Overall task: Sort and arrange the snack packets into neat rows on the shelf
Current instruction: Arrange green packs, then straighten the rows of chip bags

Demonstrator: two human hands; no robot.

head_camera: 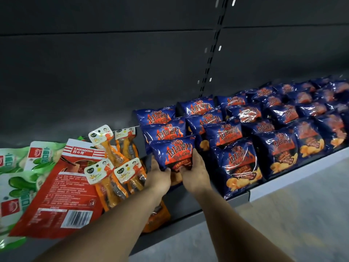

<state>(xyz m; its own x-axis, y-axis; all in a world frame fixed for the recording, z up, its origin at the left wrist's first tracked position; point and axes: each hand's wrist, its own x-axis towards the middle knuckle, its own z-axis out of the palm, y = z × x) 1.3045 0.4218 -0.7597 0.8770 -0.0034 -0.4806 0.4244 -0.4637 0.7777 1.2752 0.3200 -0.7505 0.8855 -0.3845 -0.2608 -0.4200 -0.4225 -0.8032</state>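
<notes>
At shelf front, both hands grip one blue chip packet [172,155].
Left hand [158,176], right hand [195,173] pinch its lower edge; "Potato Chips" legible. Blue rows [264,125] rightward; red "KAIXIAOCHAI" pouch [62,188] leftward.

Glossy blue plastic chip packets [245,125] catch bright glare and show crinkled film. The red pouch [62,188] looks smoother, with a softer sheen. Small orange packets [117,167] are shiny, partly clear plastic. The shelf [185,203] and back panel [94,72] look like matt dark metal.
</notes>
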